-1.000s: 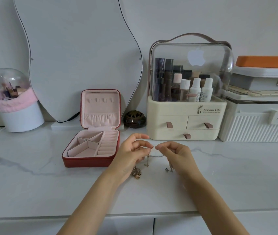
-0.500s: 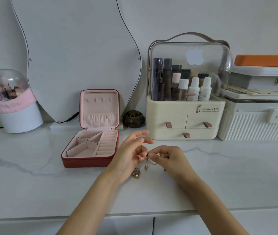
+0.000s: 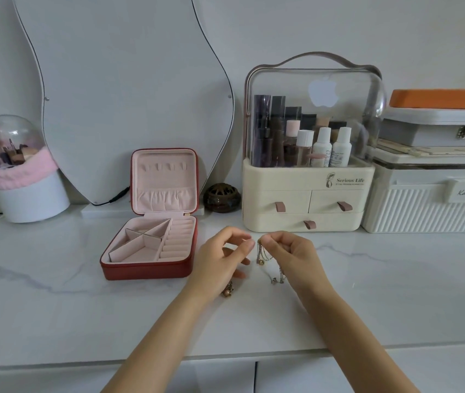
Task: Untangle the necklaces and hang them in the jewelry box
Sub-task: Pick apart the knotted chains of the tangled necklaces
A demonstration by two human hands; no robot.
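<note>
Thin gold necklaces (image 3: 262,252) hang in a tangled bunch from my right hand (image 3: 292,253), which pinches them between thumb and forefinger just above the marble counter. More chain (image 3: 278,277) trails below that wrist. My left hand (image 3: 224,258) is a finger's width to the left with its fingers curled. A bit of gold shows in its palm, and a pendant (image 3: 228,291) pokes out under its wrist. The red jewelry box (image 3: 146,269) lies open left of my hands. Its pink lid (image 3: 164,177) stands upright with a row of hooks and nothing on them.
A cream cosmetics organiser (image 3: 305,205) with drawers stands right behind my hands, with white storage boxes (image 3: 430,205) to its right. A small brown ornament (image 3: 221,197), a curvy mirror (image 3: 129,89) and a white tub with a pink band (image 3: 27,188) line the wall.
My hands, which touched over the chains half a second ago, have drawn slightly apart. The right hand has lifted a bunch of chain so that it hangs free.
</note>
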